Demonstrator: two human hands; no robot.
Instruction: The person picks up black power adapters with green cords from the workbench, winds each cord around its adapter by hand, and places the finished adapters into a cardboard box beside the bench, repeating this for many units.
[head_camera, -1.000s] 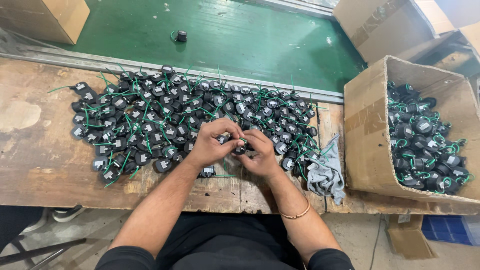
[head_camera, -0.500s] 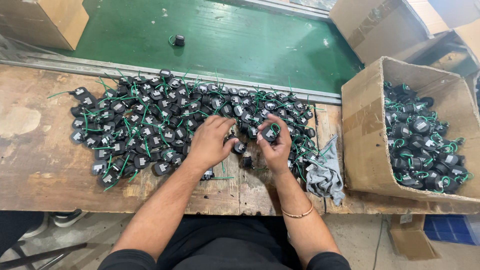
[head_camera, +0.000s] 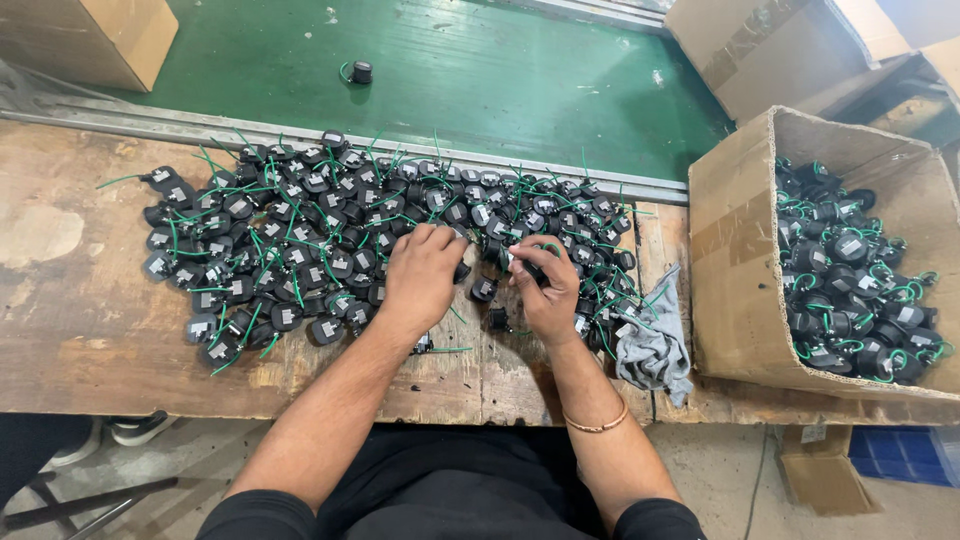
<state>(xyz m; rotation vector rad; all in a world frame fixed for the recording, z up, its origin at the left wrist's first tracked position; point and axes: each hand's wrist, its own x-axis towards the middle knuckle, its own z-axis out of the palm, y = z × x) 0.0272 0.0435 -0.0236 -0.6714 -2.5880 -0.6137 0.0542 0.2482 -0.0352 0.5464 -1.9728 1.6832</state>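
Seated at a worn wooden workbench (head_camera: 90, 330), facing a wide heap of small round black plastic parts with green wire leads (head_camera: 300, 240). Left hand (head_camera: 422, 275) resting palm-down on the heap's near edge, fingers curled into the parts; whether anything is actually pinched there cannot be told. Right hand (head_camera: 545, 290) closed around one black part (head_camera: 527, 262), held just above the bench between thumb and fingers. Best to keep that part turned so its green lead stays free of neighbours, and to draw the next one out by the body, not the wire. Just right of the wrist: crumpled grey rag (head_camera: 652, 345), then open cardboard box (head_camera: 735, 250) of like parts.
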